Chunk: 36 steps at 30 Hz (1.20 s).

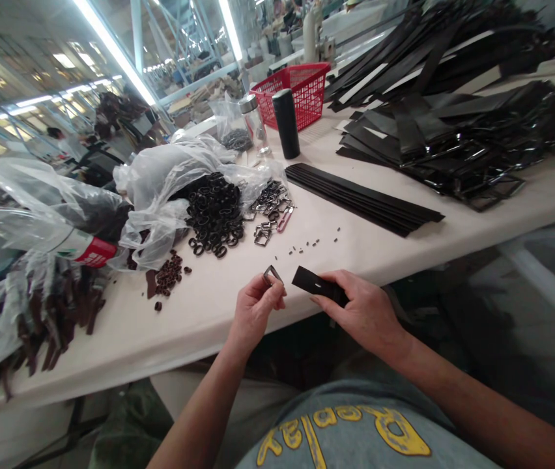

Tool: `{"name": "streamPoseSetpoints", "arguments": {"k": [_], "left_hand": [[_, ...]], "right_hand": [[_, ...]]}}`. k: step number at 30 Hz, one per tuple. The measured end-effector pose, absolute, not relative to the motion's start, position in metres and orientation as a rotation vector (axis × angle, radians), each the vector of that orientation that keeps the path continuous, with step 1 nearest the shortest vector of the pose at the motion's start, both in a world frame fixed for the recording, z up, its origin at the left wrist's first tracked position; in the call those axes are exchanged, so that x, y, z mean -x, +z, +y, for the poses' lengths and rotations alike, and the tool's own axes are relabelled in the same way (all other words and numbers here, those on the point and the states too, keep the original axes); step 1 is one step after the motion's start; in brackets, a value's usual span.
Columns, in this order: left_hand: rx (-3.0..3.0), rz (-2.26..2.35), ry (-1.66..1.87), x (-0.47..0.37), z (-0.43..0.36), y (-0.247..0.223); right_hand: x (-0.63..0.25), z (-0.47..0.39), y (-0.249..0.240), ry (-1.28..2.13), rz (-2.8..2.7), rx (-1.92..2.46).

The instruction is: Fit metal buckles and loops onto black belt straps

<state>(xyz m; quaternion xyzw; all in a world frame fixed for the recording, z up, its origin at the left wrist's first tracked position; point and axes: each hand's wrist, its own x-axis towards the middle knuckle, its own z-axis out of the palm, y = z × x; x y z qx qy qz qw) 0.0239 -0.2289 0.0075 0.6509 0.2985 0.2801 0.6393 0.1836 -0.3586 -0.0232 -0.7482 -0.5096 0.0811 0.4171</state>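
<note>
Long ceiling lamps (116, 52) slant across the upper left of the frame above a wide, blurred workshop, and a pale table (199, 319) runs from the lower left to the upper right. At the frame's centre, just over the table's near edge, the left grip (256, 305) is closed to a pinch, thumb against bent fingers, with a small metal buckle (272, 275) caught at the tips and jutting up. Just right of it, the right grip (368, 306) grasps a black strap (311, 281), thumb below and fingers above, parted only by the strap's thickness; its flat end points left toward the buckle, a small pale slot showing near that end. Buckle and strap are near each other but apart. Tiny pins (307, 244) lie scattered on the table just beyond both grips. Farther up, left of centre, a heap of black rings (213, 212) spills beside loose buckles (270, 202), with clear bags (155, 169) behind and to the left. Brown loops (169, 277) sit lower, nearer the table's front edge. At the far left, a bottle (38, 234) with a red label lies above a bunch of brown straps (47, 312). Right of centre, black strips (360, 195) are stacked slantwise; above them, toward the top, stand a dark flask (286, 124), a glass bottle (256, 127) and a red basket (313, 94). Black belts (419, 124) fill the upper right.
</note>
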Motion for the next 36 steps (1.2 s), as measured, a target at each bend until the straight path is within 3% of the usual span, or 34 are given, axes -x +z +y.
{"name": "streamPoseSetpoints", "arguments": {"k": [16, 26, 36], "left_hand": [[-2.013, 0.830, 0.474, -0.023, -0.204, -0.005], [-2.219, 0.714, 0.745, -0.024, -0.206, 0.002], [-1.751, 0.792, 0.739, -0.024, -0.227, -0.010]], "right_hand": [[-0.183, -0.361, -0.033, 0.208, -1.298, 1.904], [-0.173, -0.360, -0.033, 0.311, -1.358, 1.888], [-0.172, -0.360, -0.031, 0.233, -1.365, 1.895]]}}
